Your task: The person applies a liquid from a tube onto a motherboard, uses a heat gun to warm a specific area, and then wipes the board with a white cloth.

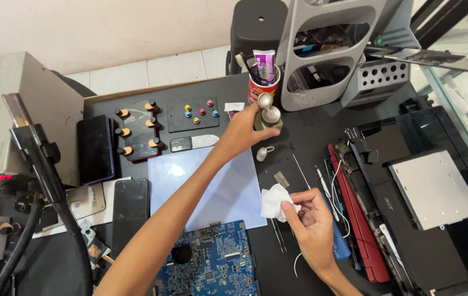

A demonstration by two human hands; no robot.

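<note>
My left hand (243, 131) reaches across the black desk and grips a small metal pump dispenser bottle (268, 114) with a round cap. My right hand (312, 218) pinches a crumpled white tissue (274, 200) nearer to me, above the desk. A blue circuit board (209, 265) lies at the near edge under my left forearm. A pale blue work mat (228, 189) lies between the board and the bottle.
A disassembled black and red laptop (409, 219) with a silver drive fills the right. Phones (95, 148) and a black screw tray (193, 114) sit at the left. A red cup of tools (263, 87), a grey rack (327, 49) and tweezers (278, 235) are nearby.
</note>
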